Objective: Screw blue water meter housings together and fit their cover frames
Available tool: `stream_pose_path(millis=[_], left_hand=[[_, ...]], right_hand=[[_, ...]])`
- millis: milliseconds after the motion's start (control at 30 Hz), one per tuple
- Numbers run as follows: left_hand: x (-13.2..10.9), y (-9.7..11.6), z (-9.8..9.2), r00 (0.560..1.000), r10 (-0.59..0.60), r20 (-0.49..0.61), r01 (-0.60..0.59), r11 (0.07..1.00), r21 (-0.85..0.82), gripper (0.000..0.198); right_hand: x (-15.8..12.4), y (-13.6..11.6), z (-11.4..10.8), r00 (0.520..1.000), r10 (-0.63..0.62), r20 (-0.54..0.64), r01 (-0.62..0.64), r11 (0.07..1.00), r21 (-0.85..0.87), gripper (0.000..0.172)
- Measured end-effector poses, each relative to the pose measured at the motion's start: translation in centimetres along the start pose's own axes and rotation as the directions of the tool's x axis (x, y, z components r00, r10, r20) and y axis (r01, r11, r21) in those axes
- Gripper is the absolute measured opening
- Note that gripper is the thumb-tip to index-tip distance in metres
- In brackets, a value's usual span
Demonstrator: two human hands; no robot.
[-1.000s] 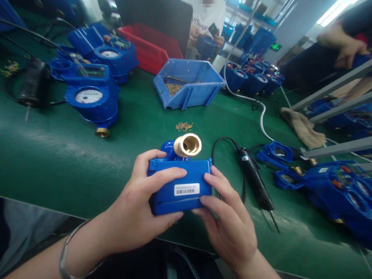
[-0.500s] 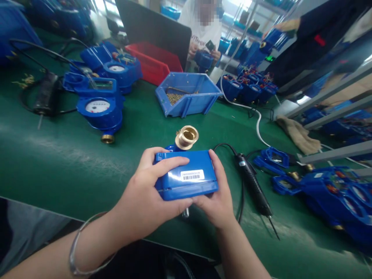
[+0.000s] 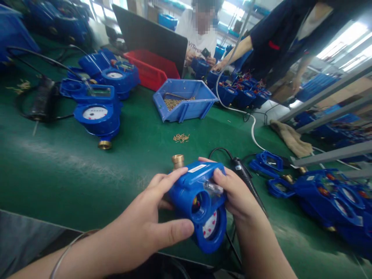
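Between my two hands is a blue water meter (image 3: 186, 190), tilted so its white round dial and an open round port with coloured wires inside face me. Its brass threaded end points away. My left hand (image 3: 145, 221) lies along its left side, fingertips on the top by the white label and thumb near the port. Wrapped round the other side, my right hand (image 3: 240, 193) has its thumb by a clear shiny part on the meter. Just beyond lies a small pile of brass screws (image 3: 181, 138).
A blue bin (image 3: 197, 110) holds more screws, beside a red bin (image 3: 145, 73). One meter (image 3: 99, 126) stands at left; several open meters (image 3: 319, 193) at right. A black electric screwdriver (image 3: 245, 174) lies by my right hand. Two people are across the table.
The meter has turned from its labelled flat face to its dial and port side, and come slightly lower and nearer. A co-worker's arm at the back now reaches down toward the meters there.
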State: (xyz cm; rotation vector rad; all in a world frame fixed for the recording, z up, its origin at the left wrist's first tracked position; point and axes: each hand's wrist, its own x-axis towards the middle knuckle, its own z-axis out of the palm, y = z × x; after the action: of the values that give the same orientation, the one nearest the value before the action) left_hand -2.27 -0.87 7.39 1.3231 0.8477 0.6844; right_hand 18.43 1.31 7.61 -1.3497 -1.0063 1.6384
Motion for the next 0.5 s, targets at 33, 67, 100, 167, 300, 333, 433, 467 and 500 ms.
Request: stream_pose_path(millis=[33,67,100,167,300,333,433,467,500], left_hand=[[0.2,-0.6,0.2,0.998,-0.051,0.030,0.055,0.990,-0.132,0.067],[0.3,-1.3,0.4,0.994,-0.095,0.052,0.105,0.964,-0.245,0.066],[0.4,-1.9,0.6,0.990,-0.130,0.060,0.142,0.933,-0.332,0.066],[0.5,-3.2,0.9,0.982,-0.184,0.049,0.187,0.885,-0.426,0.067],[0.1,-5.0,1.0,0.977,-0.211,-0.011,0.188,0.890,-0.415,0.068],[0.0,-5.3,0.9,0.979,-0.202,-0.029,0.179,0.917,-0.357,0.067],[0.0,-5.6,0.3,0.986,-0.119,-0.120,0.114,0.992,-0.047,0.061],[0.1,-5.5,0.1,0.985,-0.070,-0.156,0.081,0.995,0.065,0.059],[0.2,-5.4,-0.1,0.981,-0.008,-0.192,0.044,0.982,0.183,0.056]], right_hand=[[0.4,-0.1,-0.1,0.998,0.065,0.014,-0.065,0.997,-0.050,0.062],[0.8,0.0,-0.2,0.993,0.113,0.028,-0.110,0.989,-0.102,0.059],[1.3,0.2,-0.2,0.988,0.146,0.043,-0.138,0.979,-0.149,0.057],[2.3,0.7,-0.2,0.980,0.185,0.071,-0.165,0.960,-0.224,0.054],[3.2,0.9,0.2,0.984,0.170,0.043,-0.140,0.909,-0.394,0.053],[2.9,0.7,0.3,0.990,0.140,0.006,-0.124,0.890,-0.439,0.054],[0.6,0.3,0.7,0.995,-0.029,-0.097,-0.037,0.781,-0.623,0.068],[-0.6,0.3,0.9,0.991,-0.091,-0.097,0.000,0.727,-0.687,0.075],[-2.1,0.3,1.2,0.985,-0.155,-0.082,0.041,0.662,-0.749,0.083]])
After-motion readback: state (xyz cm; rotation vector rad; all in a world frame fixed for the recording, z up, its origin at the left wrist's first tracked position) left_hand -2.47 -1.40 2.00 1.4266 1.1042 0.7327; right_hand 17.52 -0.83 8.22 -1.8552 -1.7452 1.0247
